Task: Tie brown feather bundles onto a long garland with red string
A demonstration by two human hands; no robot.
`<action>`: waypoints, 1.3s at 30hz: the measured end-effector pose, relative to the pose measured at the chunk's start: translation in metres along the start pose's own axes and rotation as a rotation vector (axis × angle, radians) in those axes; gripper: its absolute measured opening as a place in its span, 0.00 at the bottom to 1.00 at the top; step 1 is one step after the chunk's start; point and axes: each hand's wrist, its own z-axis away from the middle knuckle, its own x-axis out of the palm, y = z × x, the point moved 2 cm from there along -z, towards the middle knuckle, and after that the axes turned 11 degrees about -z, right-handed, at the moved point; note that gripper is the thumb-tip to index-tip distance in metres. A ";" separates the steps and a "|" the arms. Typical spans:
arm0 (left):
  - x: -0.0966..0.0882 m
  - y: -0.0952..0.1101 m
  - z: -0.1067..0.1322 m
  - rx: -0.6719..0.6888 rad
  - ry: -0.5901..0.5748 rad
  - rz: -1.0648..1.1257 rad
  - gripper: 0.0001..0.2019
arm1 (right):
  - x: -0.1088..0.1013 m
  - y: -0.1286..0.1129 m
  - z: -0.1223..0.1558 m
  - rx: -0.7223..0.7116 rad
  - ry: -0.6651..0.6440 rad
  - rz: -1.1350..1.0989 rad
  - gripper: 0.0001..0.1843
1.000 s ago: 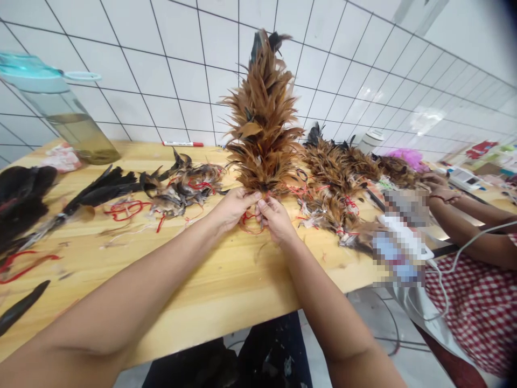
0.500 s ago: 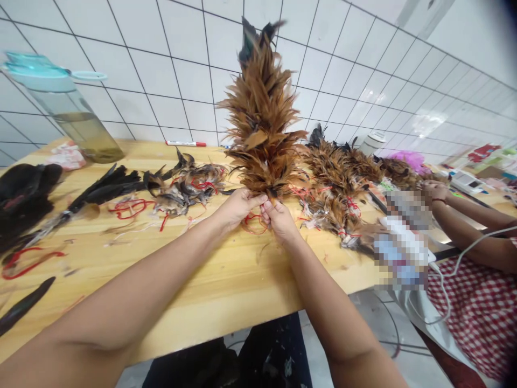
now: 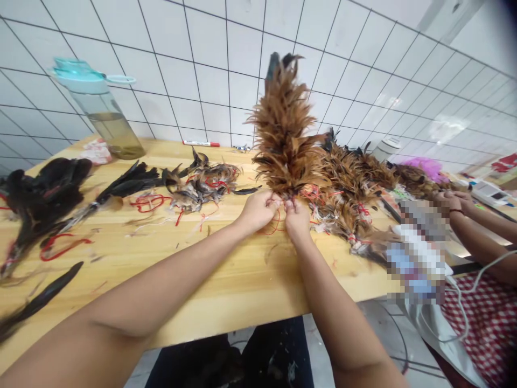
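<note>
A bushy brown feather duster (image 3: 285, 129) with dark green-black feathers at its tip stands up from the table in front of me. At its lower end my left hand (image 3: 260, 210) is closed, thumb and fingers pinched together. Close beside it, my right hand (image 3: 298, 218) is pinched at the same base. A thin red string (image 3: 275, 226) hangs in a loop below and between the hands. My fingers hide the handle end and just how the string runs there.
Black feathers (image 3: 44, 186), small tied feather bundles (image 3: 204, 188) and red cord (image 3: 149, 202) lie to the left. A water bottle (image 3: 115, 126) stands behind them. More brown feather pieces (image 3: 355, 167) lie to the right, near a co-worker's hands (image 3: 450, 200).
The view has shifted left, so everything appears further right. The duster's tip sits lower in view. My hands stay at its base, fingertips slightly further apart.
</note>
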 end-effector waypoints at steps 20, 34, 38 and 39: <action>0.020 0.004 -0.001 -0.157 0.250 0.349 0.08 | 0.021 -0.031 0.014 -0.458 0.231 0.880 0.20; 0.005 -0.002 -0.006 -0.010 0.039 0.398 0.07 | 0.022 -0.027 0.031 -0.498 0.111 0.830 0.16; -0.003 -0.003 -0.010 -0.004 -0.064 0.483 0.07 | 0.021 -0.024 0.028 -0.276 -0.103 0.378 0.16; -0.005 -0.003 -0.012 -0.004 -0.098 0.517 0.07 | 0.020 -0.023 0.026 -0.201 -0.159 0.195 0.16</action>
